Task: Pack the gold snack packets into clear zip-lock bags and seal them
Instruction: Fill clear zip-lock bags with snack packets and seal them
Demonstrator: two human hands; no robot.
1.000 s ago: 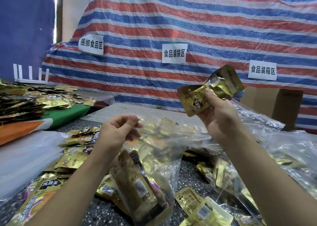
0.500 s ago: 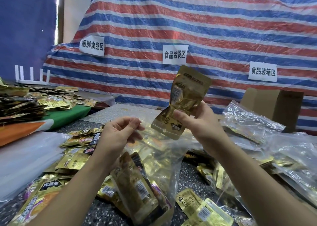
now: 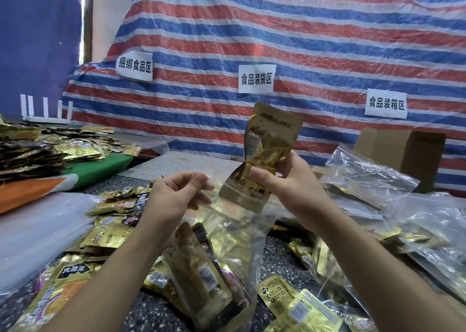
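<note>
My right hand point(image 3: 290, 188) grips a gold snack packet point(image 3: 264, 152) by its middle and holds it upright, its lower end just above the mouth of a clear zip-lock bag point(image 3: 242, 236). My left hand point(image 3: 176, 195) pinches the bag's upper rim and holds the mouth open. Inside the bag lie several gold packets point(image 3: 201, 268). Loose gold packets point(image 3: 111, 233) cover the speckled table point(image 3: 274, 266) to the left and near the front point(image 3: 297, 304).
Filled clear bags point(image 3: 365, 175) pile up at the right. A brown cardboard box point(image 3: 403, 152) stands behind them. A heap of gold packets point(image 3: 37, 150) sits on a green and orange surface at far left. White plastic sheet point(image 3: 37, 230) lies front left. Striped tarp with paper labels hangs behind.
My right hand has brought the gold packet from up at the right down and leftward, turning it upright over the bag's mouth. The left hand has kept its pinch on the rim.
</note>
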